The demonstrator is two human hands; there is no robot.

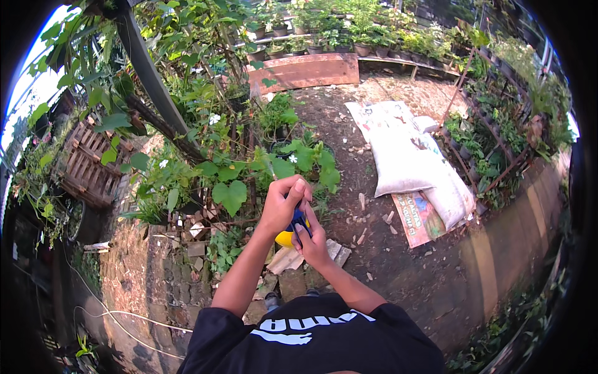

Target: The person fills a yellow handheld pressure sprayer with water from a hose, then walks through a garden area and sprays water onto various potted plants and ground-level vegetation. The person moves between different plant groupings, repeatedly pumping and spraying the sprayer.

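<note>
A hand sprayer with a yellow tank [284, 239] and a dark blue head is held out in front of my body. My right hand [312, 240] is wrapped around its blue handle. Higher up, my left hand [284, 198] closes over the upper end of the sprayer, with the thumb on top; the fingers hide what exactly it grips. A thin, pale nozzle-like tip [273, 172] sticks out beyond the left knuckles towards the plants. Just past it hang broad green leaves of a climbing vine [230, 196], close to the left hand.
Filled white sacks [404, 161] lie on a printed sheet [413, 222] to the right. Broken tiles [287, 259] lie near my feet. Wooden pallets [91, 166] and a hose [110, 312] are at left. A slanted post [149, 70] rises among vines; potted plants [362, 49] line the back.
</note>
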